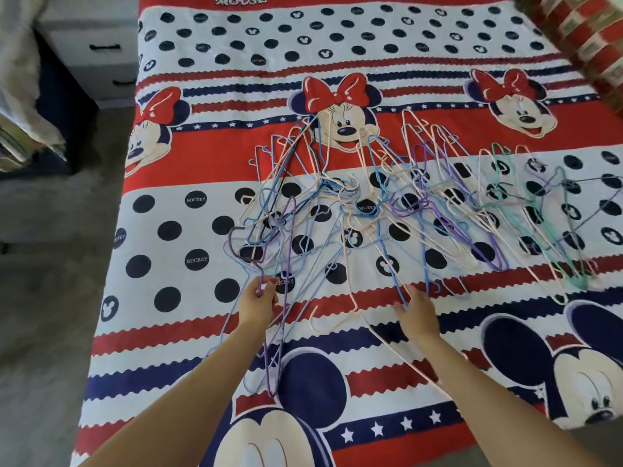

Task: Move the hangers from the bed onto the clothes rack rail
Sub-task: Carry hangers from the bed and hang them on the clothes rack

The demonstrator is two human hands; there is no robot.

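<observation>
Many thin hangers (387,203) lie tangled across the middle of the bed (188,332), pink, blue, purple and green. At far left a grey drawer unit (97,48) stands beside the bed. Left hand (258,303) curls its fingers round a purple hanger (285,264) at the heap's near left edge. Right hand (416,313) reaches into the pile's near edge, fingertips on a blue hanger (387,257); whether it grips cannot be told. A patterned pillow (580,38) lies at top right.

Hangers (387,203) lie in a tangled spread on the bed (188,129), centre through 3 o'clock. Drawer unit (97,48) stands beside the bed at 10 o'clock. Left hand (258,303) at 7 o'clock, right hand (416,315) at 5 o'clock, both at the spread's near edge.
</observation>
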